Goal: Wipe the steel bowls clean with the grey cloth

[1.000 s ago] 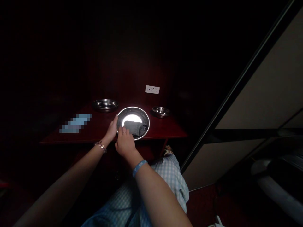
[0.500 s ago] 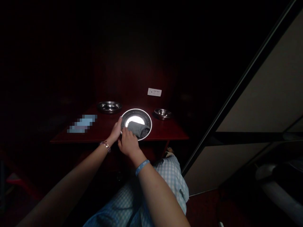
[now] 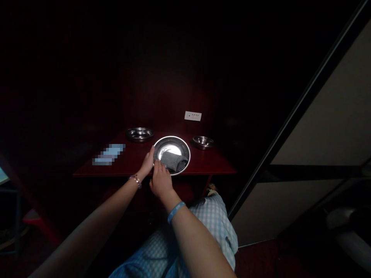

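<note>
My left hand (image 3: pixel 148 160) clasps the left rim of the steel dish (image 3: pixel 171 147), its far fingers hidden from me. My right hand (image 3: pixel 161 181) has its fingers close together over the near-left rim, tips at the grey cloth (image 3: pixel 172 161); I cannot tell whether they pinch it. The cloth lies folded inside the dish, toward its near side. The dish is at the middle of the desk's (image 3: pixel 136 164) front edge. Toward the back edge stand a shallow steel basin (image 3: pixel 140 134), left, and a small steel bowl (image 3: pixel 203 142), right. Near the left edge lies a pixelated blue patch (image 3: pixel 109 154).
</note>
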`<control>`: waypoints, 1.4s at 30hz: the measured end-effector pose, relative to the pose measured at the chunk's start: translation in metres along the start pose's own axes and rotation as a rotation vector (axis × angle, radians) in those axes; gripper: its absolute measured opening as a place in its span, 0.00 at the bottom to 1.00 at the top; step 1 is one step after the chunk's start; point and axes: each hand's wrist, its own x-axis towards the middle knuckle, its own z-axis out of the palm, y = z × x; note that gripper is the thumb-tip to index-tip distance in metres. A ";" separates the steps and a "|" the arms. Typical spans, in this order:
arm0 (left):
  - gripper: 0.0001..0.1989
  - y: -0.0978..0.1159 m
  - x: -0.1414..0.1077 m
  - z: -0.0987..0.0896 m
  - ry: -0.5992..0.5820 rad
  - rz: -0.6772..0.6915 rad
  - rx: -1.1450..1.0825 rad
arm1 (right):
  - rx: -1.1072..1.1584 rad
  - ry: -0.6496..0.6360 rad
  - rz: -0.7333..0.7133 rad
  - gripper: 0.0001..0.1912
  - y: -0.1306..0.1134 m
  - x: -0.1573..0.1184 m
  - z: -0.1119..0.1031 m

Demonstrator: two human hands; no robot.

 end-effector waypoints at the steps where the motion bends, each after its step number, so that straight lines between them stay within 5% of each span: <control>1: 0.33 0.000 0.000 0.000 -0.003 0.005 -0.009 | 0.004 0.005 -0.001 0.41 0.000 0.000 0.001; 42: 0.30 0.008 -0.004 0.002 -0.009 0.025 -0.015 | -0.001 -0.026 0.013 0.41 -0.001 0.000 0.001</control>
